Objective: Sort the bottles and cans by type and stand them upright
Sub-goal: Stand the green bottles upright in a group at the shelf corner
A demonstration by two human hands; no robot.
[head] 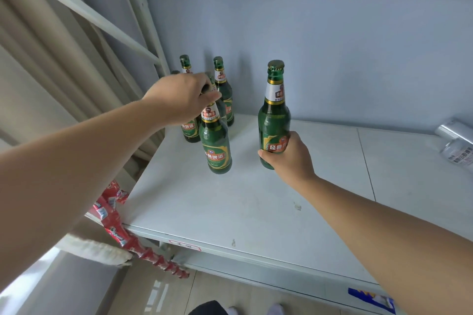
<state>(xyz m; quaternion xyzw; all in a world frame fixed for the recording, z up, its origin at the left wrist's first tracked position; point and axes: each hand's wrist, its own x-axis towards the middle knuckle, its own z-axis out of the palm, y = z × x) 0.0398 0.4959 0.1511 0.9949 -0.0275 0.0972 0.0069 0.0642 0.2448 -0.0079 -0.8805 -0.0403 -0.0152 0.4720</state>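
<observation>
**Shelf sort: both hands on green beer bottles**

Reference item: the front beer bottle (216, 146), green glass with a red, gold and green label. It stands upright on the white shelf board (230, 212).

- Left hand (183, 96): fingers curled down over the top of the front beer bottle's neck. The cap is hidden under the hand.
- Right hand (289, 158): wrapped round the lower body of a second beer bottle (275, 110), with the thumb across the label. This bottle is upright, capped, and to the right of the front beer bottle, apart from it. The hand covers part of its base, so I cannot tell whether it rests on the board.
- Back-left bottle (190, 130): upright, just behind and left of the front beer bottle, partly screened by the left wrist.
- Back-right bottle (224, 89): upright, directly behind the front beer bottle and close to the blue-grey wall (332, 46).
- Silver cans (454, 130): lying on their sides, well to the right of the front beer bottle at the edge of view.
- Strip of red packets (115, 220): hangs off the board's corner, below and left of the front beer bottle.
</observation>
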